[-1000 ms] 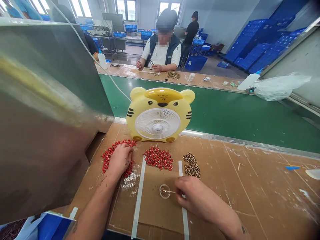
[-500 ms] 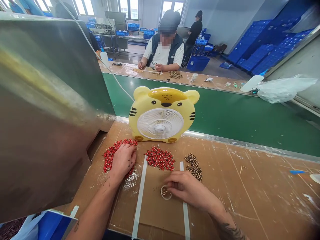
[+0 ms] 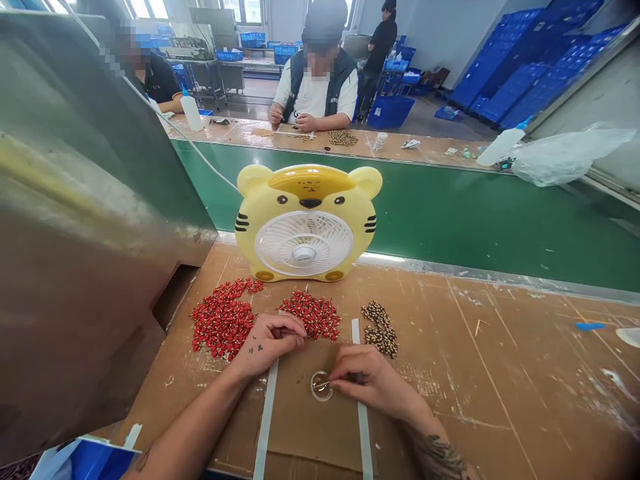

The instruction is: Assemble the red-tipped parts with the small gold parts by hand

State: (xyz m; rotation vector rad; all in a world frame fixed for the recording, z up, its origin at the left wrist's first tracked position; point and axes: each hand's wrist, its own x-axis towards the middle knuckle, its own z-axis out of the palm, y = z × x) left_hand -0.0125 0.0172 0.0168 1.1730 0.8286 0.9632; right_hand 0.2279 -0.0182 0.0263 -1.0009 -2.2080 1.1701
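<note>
My left hand is over the left tape strip, beside the middle pile of small red parts. Its thumb and fingers are drawn together; whatever they may hold is too small to make out. To its left lies a larger pile of red parts. My right hand pinches a thin pale stick whose tip reaches into a small clear round dish. The dish sits on a brown cardboard sheet edged with white tape. Small black-and-gold parts are heaped behind my right hand.
A yellow animal-faced fan stands behind the piles. At left is a big metal housing. Across the green belt, a co-worker handles small parts. A white bottle and plastic bag lie far right.
My left hand has moved right from the left red pile to the cardboard's edge. My right hand has the stick in the dish. The whole view has shifted slightly.
</note>
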